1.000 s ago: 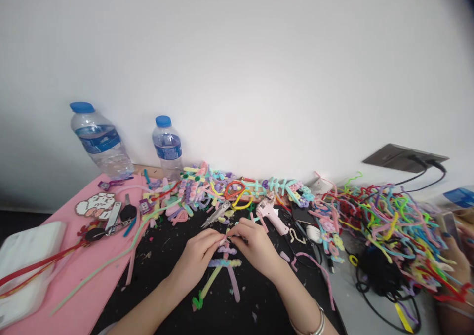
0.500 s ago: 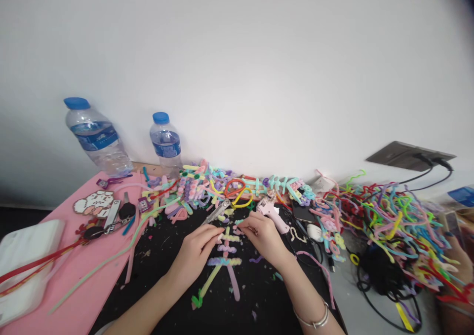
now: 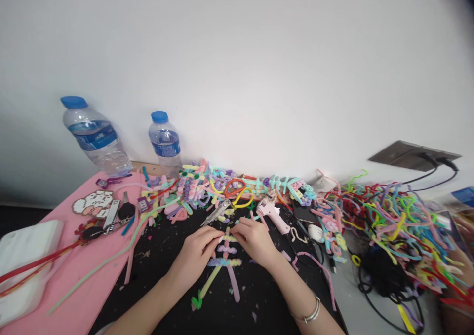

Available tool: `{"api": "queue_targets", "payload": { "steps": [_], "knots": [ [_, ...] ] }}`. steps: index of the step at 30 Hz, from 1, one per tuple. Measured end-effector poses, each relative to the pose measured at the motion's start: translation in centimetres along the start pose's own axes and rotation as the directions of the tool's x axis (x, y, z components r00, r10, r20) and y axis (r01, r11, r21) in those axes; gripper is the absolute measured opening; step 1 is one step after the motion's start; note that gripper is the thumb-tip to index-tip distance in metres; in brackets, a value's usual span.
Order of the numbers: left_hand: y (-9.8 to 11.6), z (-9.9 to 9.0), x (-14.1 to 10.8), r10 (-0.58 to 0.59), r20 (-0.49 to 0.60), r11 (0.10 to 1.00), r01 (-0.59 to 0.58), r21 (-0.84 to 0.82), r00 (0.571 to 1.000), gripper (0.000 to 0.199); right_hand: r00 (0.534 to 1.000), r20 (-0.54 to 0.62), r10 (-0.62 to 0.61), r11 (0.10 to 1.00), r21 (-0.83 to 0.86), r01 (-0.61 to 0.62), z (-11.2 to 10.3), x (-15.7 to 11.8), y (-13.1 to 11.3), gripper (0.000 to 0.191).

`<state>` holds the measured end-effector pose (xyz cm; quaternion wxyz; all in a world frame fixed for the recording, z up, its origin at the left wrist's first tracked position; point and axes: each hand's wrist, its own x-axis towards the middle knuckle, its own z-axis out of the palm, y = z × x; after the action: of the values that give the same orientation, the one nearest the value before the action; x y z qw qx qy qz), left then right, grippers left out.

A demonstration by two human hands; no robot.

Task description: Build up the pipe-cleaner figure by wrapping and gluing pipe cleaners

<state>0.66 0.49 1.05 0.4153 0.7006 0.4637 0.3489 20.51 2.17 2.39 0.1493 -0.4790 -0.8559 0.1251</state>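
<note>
A fishbone-shaped figure of fuzzy pipe cleaners [image 3: 226, 250] lies on the black work surface, with twisted pastel crossbars on a pink stem. One green-tipped yellow leg and one lilac leg spread from its lower end. My left hand [image 3: 194, 253] is closed, thumb and forefinger pinching at the figure's upper left. Opposite it, my right hand [image 3: 255, 239] pinches at the upper right end, near the top crossbar. My fingers partly cover that top part. Just beyond my hands lie scissors [image 3: 219, 212] and a pink glue gun [image 3: 274, 216].
Finished-looking pipe-cleaner pieces [image 3: 196, 184] are heaped along the wall. To the right sits a big tangle of loose pipe cleaners [image 3: 400, 226] beside a black cable [image 3: 370, 305]. Two water bottles [image 3: 94, 135] [image 3: 165, 142] stand at back left, behind a pink board [image 3: 85, 280].
My right hand has moved left and slightly down, in to the top crossbar of the figure. My left hand stays at nearly the same spot.
</note>
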Motion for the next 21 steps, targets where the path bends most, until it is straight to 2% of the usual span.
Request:
{"api": "queue_targets", "payload": {
  "steps": [10, 16, 21],
  "knots": [
    [-0.1, 0.0, 0.0, -0.012, 0.008, 1.000, 0.012, 0.012, 1.000, 0.023, 0.998, 0.056, -0.017, 0.997, -0.079, 0.021, -0.1, -0.1, -0.1, 0.018],
    [0.0, 0.0, -0.1, -0.024, 0.009, 0.999, 0.024, 0.022, 1.000, 0.023, 0.998, 0.032, 0.047, 0.999, -0.019, -0.046, -1.2, 0.0, -0.2, 0.015],
    [0.0, 0.0, -0.2, 0.005, 0.005, 0.998, -0.006, 0.062, 1.000, 0.023, 0.999, 0.024, 0.029, 1.000, -0.005, -0.029, -0.7, 0.3, -0.6, 0.014]
  ]
}}
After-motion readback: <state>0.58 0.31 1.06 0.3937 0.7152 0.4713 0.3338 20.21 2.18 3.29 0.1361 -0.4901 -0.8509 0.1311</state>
